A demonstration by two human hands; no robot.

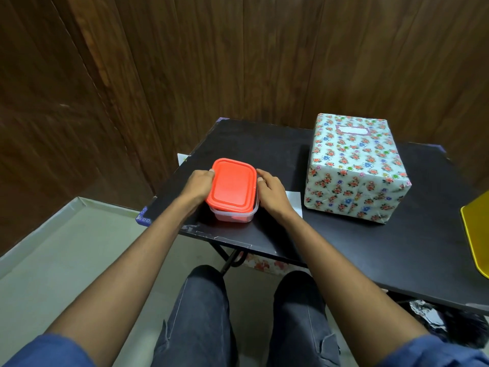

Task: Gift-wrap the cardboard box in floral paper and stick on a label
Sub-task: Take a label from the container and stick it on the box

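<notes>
The box (352,170) stands on the right half of the black table (264,147), fully covered in white floral paper. A white label with a purple border (352,131) is stuck on its top near the far edge. At the table's left front sits a clear plastic container with an orange lid (232,185). My left hand (198,185) grips the lid's left side and my right hand (272,192) presses against its right side. Both hands are well left of the wrapped box.
A white sheet of paper (295,201) lies on the table under my right hand. A yellow object (476,229) pokes in at the right edge. Wood panelling rises behind the table. Floral paper scraps (262,264) lie on the floor under the table.
</notes>
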